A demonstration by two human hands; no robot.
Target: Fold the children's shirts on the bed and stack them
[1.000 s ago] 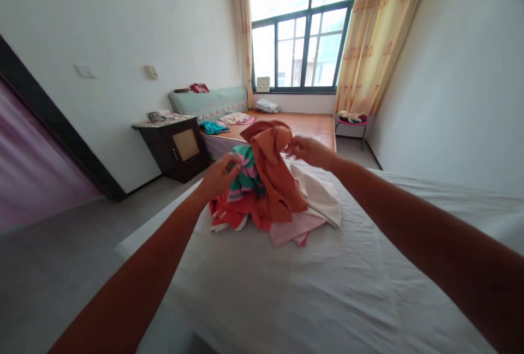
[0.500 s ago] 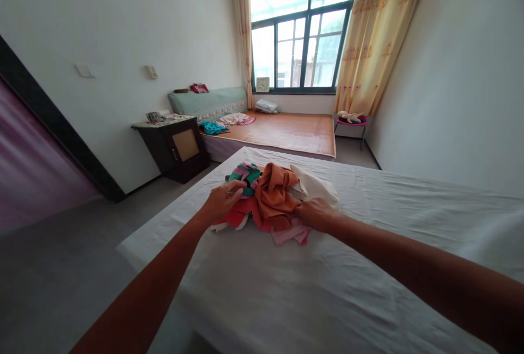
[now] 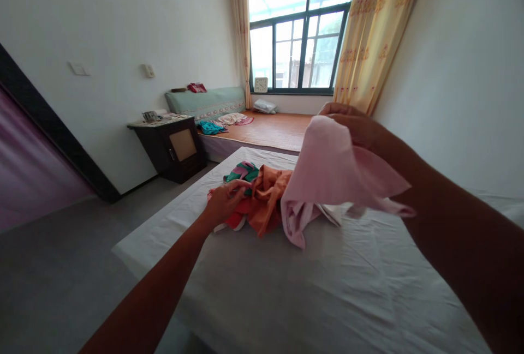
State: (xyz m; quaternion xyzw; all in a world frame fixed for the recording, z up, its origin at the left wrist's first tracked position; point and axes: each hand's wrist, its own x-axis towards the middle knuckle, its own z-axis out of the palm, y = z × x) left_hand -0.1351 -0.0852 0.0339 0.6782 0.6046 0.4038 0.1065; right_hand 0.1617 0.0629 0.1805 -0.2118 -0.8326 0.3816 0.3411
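Note:
My right hand (image 3: 355,124) is raised above the sheet, its fingers closed on a pink piece of clothing (image 3: 321,166). The garment hangs loosely, its lower end falling by the pile; its exact kind is not clear. My left hand (image 3: 223,201) rests at the pile's left side, thumb and forefinger slightly apart against the cloth. Under and beside it lie a green-and-pink garment (image 3: 241,171) and a red garment (image 3: 237,216). An orange garment (image 3: 268,196) is bunched in the middle. Part of a white cloth (image 3: 331,213) shows behind the pink one.
The pile lies on a bed with a white sheet (image 3: 262,288). Beyond stands another bed with a brown mat (image 3: 270,125), with a blue cloth (image 3: 212,127) on it. A dark bedside cabinet (image 3: 164,147) is at the left. A window (image 3: 303,48) and curtains are behind.
My right hand has lifted the pink garment up out of the pile, away from the orange one. The left hand has stayed nearly in place on the pile.

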